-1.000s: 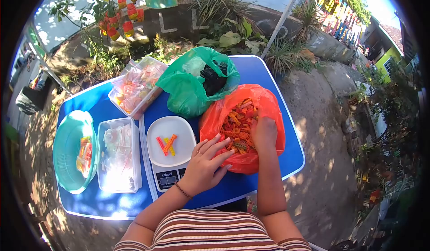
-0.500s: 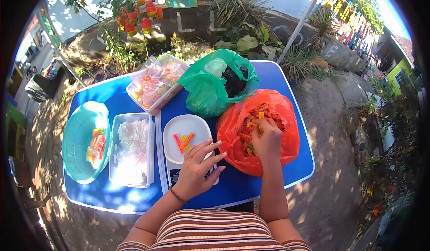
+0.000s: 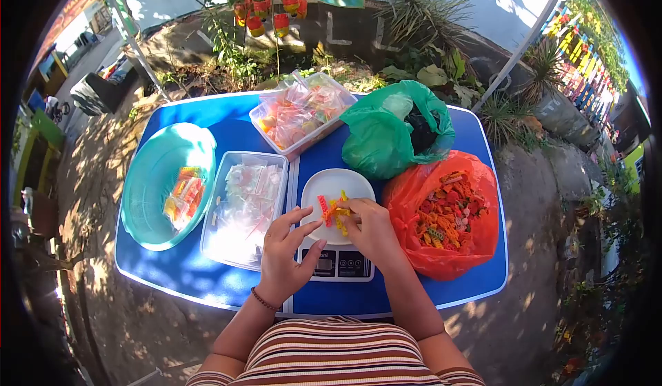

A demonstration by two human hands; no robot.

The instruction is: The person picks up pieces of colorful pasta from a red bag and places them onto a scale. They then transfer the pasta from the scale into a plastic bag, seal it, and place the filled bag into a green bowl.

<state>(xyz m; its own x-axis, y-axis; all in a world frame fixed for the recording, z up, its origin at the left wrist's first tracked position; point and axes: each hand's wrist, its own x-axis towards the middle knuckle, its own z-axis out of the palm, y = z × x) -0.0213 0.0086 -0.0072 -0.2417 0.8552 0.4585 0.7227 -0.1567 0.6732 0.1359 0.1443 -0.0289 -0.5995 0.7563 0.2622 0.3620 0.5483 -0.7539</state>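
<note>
A white plate (image 3: 314,183) rests on a digital scale (image 3: 354,265) near the table's middle, with red, orange and yellow twisted pieces (image 3: 327,214) on it. Over the plate's right side, my right hand (image 3: 372,231) pinches a yellow piece. My left hand (image 3: 288,251), fingers spread and holding nothing, is at the plate's lower left edge, partly above the scale. To the right, an open orange-red plastic bag (image 3: 407,210) holds many similar pieces (image 3: 452,210).
Left of the scale are a clear tub of small plastic packets (image 3: 249,200) and a teal basin (image 3: 148,179) with filled packets (image 3: 185,196). Behind stand a box of packets (image 3: 303,110) and a green bag (image 3: 376,138). A blue table (image 3: 169,276) bears everything.
My right hand has moved left from the orange-red bag to the plate with a yellow piece. The view has shifted, so the table appears farther right. My left hand remains spread.
</note>
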